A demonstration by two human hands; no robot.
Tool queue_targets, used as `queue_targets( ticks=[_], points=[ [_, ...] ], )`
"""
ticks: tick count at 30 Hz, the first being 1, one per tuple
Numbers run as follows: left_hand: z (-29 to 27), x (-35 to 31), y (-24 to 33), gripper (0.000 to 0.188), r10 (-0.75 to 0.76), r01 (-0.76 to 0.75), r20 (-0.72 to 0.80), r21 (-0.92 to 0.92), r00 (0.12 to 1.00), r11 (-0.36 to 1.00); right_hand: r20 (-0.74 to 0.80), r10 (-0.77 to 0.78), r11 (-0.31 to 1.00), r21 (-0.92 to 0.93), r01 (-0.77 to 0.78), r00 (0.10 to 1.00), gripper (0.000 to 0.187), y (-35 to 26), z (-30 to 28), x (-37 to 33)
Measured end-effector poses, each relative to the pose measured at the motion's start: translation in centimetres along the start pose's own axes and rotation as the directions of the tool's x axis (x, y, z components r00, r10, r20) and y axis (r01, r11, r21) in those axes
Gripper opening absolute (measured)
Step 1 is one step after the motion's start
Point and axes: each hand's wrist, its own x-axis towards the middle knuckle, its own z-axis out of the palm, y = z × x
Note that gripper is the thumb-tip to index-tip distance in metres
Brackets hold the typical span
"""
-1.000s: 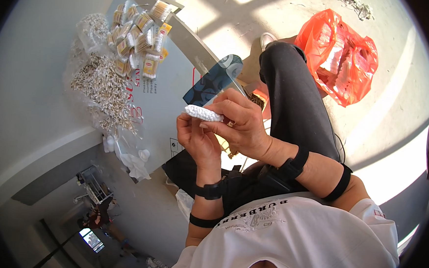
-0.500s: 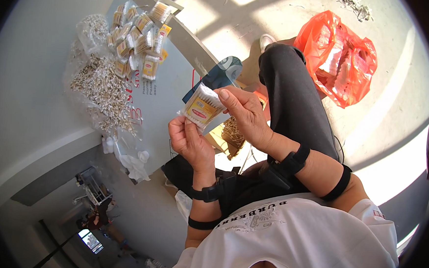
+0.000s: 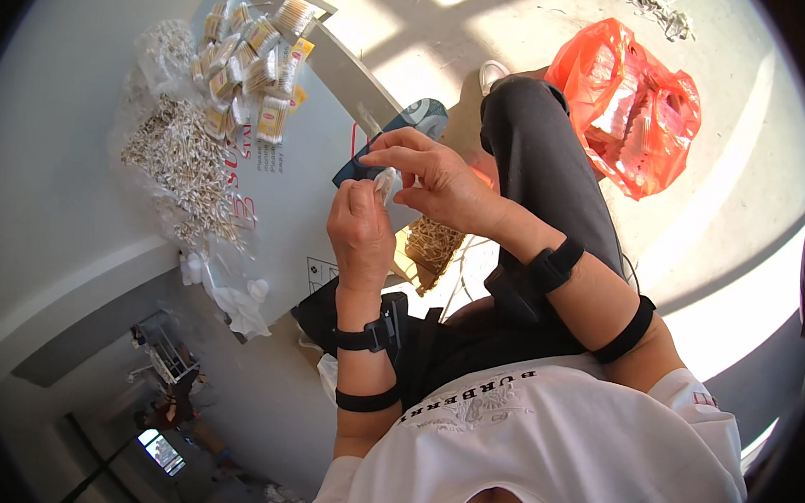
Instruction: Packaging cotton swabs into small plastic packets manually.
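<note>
My left hand (image 3: 361, 229) is closed around a small clear pack of cotton swabs (image 3: 385, 185), held up above the table edge. Only a whitish, crinkled end of the pack shows; the fingers hide most of it. Close beside it, my right hand (image 3: 448, 185) has its fingers spread, with the thumb near the pack's exposed end. On the grey board (image 3: 300, 190) to the left lie a heap of filled swab packs (image 3: 248, 62) with yellow labels and a big pile of loose cotton swabs (image 3: 182, 160) on clear plastic.
Below my right hand stands an open box (image 3: 432, 246) of loose swabs. A dark blue curved object (image 3: 420, 119) lies at the board's edge. On the floor at the right sits a red plastic bag (image 3: 627, 118) with packs inside. Crumpled white plastic (image 3: 242, 306) hangs off the board's near corner.
The swab pack has turned from label-up to mostly hidden in my left hand. My right hand has let go of its corner and spread its fingers.
</note>
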Motion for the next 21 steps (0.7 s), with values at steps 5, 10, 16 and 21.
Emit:
queue_targets(
  ticks=[5,10,16,21],
  points=[
    [0.3,-0.2,0.1,0.01,0.005,-0.011,-0.067,-0.084,0.998,0.996,0.303,-0.024,0.954,-0.278,0.112,0.953,0.02,1.8,-0.9,1.7],
    [0.4,-2.0,-0.7,0.019,-0.176,0.128,-0.17,-0.259,0.97,0.957,0.277,-0.181,0.911,-0.313,0.266,0.944,0.013,2.1,-0.5,1.9],
    [1.5,-2.6,-2.1,0.014,-0.22,0.113,-0.336,-0.311,0.916,0.944,0.375,-0.332,0.782,-0.404,0.475,0.866,0.012,1.7,0.2,2.8],
    [1.0,-1.7,-2.6,0.012,-0.03,0.0,-0.296,-0.101,0.955,0.995,0.471,-0.442,0.663,-0.401,0.632,0.763,0.01,2.1,0.2,3.7]
  ],
)
